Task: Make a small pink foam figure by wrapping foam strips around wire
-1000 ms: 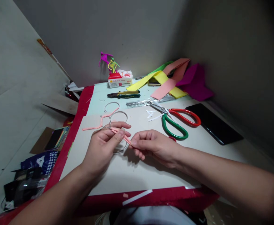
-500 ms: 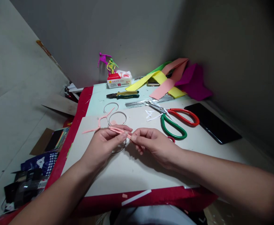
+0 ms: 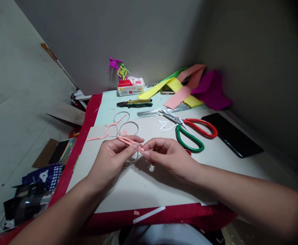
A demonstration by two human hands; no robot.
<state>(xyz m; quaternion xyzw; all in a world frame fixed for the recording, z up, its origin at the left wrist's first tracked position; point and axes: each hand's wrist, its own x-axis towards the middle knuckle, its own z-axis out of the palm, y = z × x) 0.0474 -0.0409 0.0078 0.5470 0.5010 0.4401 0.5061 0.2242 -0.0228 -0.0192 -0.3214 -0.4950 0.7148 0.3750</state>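
Note:
A wire figure partly wrapped in pink paper (image 3: 107, 130) stretches left from my hands, its two pink limbs spread and its middle of bare twisted wire. My left hand (image 3: 113, 151) is closed on the figure's other two pink limbs, which lie side by side between thumb and fingers. At the tips of those limbs my right hand (image 3: 166, 153) pinches thumb against forefinger, its other fingers curled under. A small white bit shows beneath the right fingers; I cannot make out what it is. Wire rings (image 3: 128, 128) lie behind and under my left hand.
Scissors with red and green handles (image 3: 189, 137) lie right of my hands, near a black phone (image 3: 231, 134). Farther back are pliers (image 3: 135, 103), thin wires (image 3: 151, 112), coloured crepe paper (image 3: 174, 86) and a tissue pack (image 3: 130, 86) with small figures on it.
My right fingers have shifted slightly at the limb tips, baring more of the pink ends. The white bit under the right hand now shows. My left hand keeps its hold.

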